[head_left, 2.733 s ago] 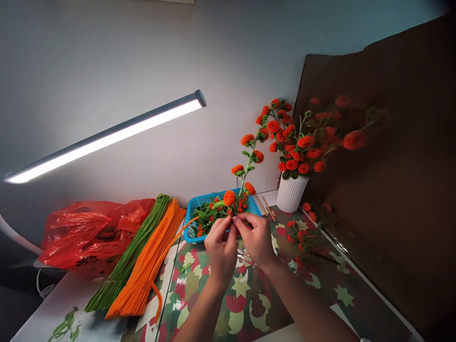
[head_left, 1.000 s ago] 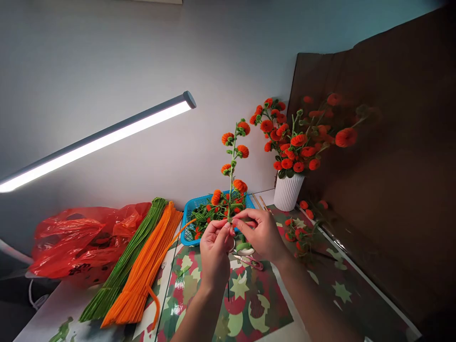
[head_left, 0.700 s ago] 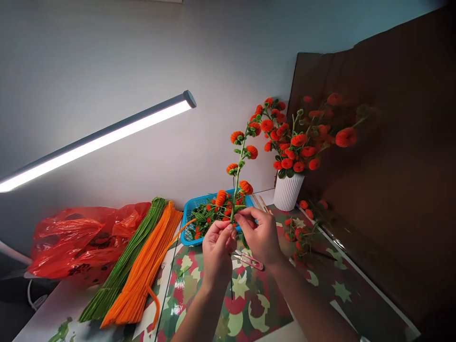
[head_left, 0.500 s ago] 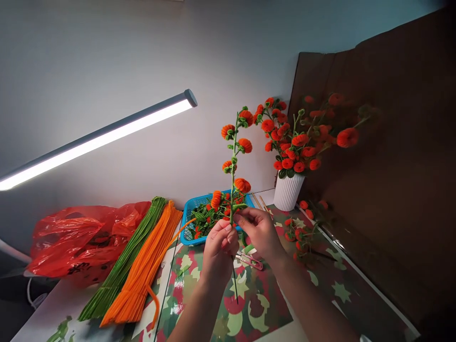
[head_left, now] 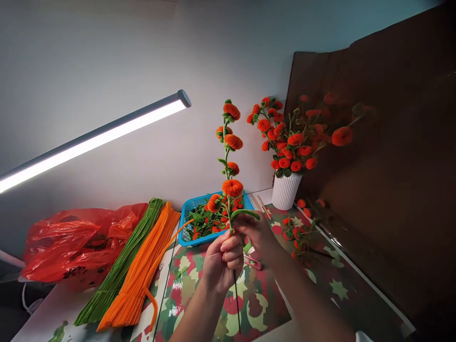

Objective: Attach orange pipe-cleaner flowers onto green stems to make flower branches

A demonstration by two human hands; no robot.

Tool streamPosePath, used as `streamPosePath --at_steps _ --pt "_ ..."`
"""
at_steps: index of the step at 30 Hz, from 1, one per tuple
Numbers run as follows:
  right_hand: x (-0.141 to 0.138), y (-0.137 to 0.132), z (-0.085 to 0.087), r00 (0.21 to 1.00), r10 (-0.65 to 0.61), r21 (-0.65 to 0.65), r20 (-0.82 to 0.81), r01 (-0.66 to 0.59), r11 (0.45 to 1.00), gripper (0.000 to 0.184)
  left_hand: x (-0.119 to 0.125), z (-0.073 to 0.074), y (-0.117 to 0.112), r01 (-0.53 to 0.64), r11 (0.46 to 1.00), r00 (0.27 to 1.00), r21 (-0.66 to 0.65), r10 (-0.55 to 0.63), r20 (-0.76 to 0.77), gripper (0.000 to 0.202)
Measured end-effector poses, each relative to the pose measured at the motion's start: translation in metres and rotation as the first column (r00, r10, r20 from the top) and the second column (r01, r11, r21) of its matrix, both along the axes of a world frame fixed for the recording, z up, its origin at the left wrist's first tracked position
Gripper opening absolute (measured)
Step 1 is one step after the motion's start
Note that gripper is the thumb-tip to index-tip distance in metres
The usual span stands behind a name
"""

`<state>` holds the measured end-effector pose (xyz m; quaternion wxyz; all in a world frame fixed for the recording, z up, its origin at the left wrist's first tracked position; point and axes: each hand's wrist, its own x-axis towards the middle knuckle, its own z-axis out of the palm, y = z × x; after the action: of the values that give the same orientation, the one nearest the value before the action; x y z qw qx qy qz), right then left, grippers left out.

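Upright in front of me stands a flower stem (head_left: 226, 156) wrapped in green, carrying several fuzzy orange pumpkin-shaped blooms and small green leaves. My left hand (head_left: 223, 261) is closed round its lower part, and a thin dark bare wire sticks out below the fist. Beside the stem, my right hand (head_left: 259, 235) is closed, its fingertips pinching at the base of a green pipe cleaner (head_left: 245, 213). That pipe cleaner's free end curves out over the right hand. The exact pinch point is partly hidden.
Behind the hands, a blue basket (head_left: 183, 233) holds leaves and orange blooms. A white ribbed vase (head_left: 286, 192) of similar stems stands right. Bundles of green (head_left: 119, 266) and orange pipe cleaners (head_left: 140, 270) lie left, near a red plastic bag (head_left: 81, 242). Pink scissors (head_left: 252, 262) lie beneath.
The stem has turned so its blooms face more toward me, and it has shifted slightly left. The green pipe cleaner's free end now arches higher over my right hand.
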<state>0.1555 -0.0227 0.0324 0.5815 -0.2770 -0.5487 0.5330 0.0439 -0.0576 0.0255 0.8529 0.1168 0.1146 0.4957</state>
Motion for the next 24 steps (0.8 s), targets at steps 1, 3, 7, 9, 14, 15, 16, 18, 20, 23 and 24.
streamPosePath --at_steps 1,3,7,9,14,15,16,18,20,23,24 --pt "0.002 0.000 0.002 1.000 0.011 0.012 0.005 -0.011 1.000 0.020 0.000 0.000 0.000 0.005 1.000 1.000 -0.007 -0.005 0.009 0.029" --pt "0.007 0.000 0.007 0.998 0.058 0.021 0.009 -0.058 0.998 0.016 0.001 0.000 0.000 0.014 1.000 0.999 -0.019 -0.014 0.033 0.025" --pt "0.013 0.002 0.009 0.983 0.182 -0.014 0.013 -0.182 0.983 0.017 0.003 0.001 -0.003 0.057 0.998 0.997 -0.028 -0.056 0.054 0.010" --pt "0.014 0.003 0.008 0.975 0.224 -0.014 0.000 -0.224 0.974 0.021 0.003 0.001 -0.005 0.088 0.996 0.995 -0.019 -0.087 0.054 0.005" --pt "0.015 0.003 0.013 0.979 0.199 -0.022 -0.032 -0.200 0.980 0.025 0.005 0.006 -0.004 0.091 0.994 0.995 0.063 -0.088 -0.035 0.015" --pt "0.016 0.003 0.014 0.986 0.167 -0.022 -0.024 -0.168 0.986 0.024 0.006 0.008 -0.003 0.074 0.993 0.993 0.097 -0.064 -0.103 0.018" --pt "0.016 0.003 0.016 0.992 0.129 -0.019 -0.011 -0.130 0.991 0.023 0.007 0.009 -0.002 0.050 0.990 0.982 0.135 -0.025 -0.186 0.020" --pt "0.016 0.003 0.017 0.998 0.055 -0.001 0.025 -0.055 0.999 0.022 0.009 0.012 -0.001 -0.033 0.977 0.929 0.210 0.107 -0.354 0.024" --pt "0.015 0.003 0.016 0.997 -0.008 0.012 0.072 0.007 1.000 0.020 0.011 0.012 -0.001 -0.166 0.947 0.825 0.276 0.287 -0.486 0.026" --pt "0.010 -0.001 0.014 0.990 -0.058 0.028 0.126 0.055 0.998 0.018 0.012 0.009 -0.003 -0.338 0.855 0.615 0.392 0.516 -0.596 0.027" --pt "0.009 -0.002 0.014 0.989 -0.065 0.029 0.130 0.062 0.998 0.018 0.011 0.009 -0.003 -0.359 0.831 0.572 0.424 0.555 -0.604 0.027"
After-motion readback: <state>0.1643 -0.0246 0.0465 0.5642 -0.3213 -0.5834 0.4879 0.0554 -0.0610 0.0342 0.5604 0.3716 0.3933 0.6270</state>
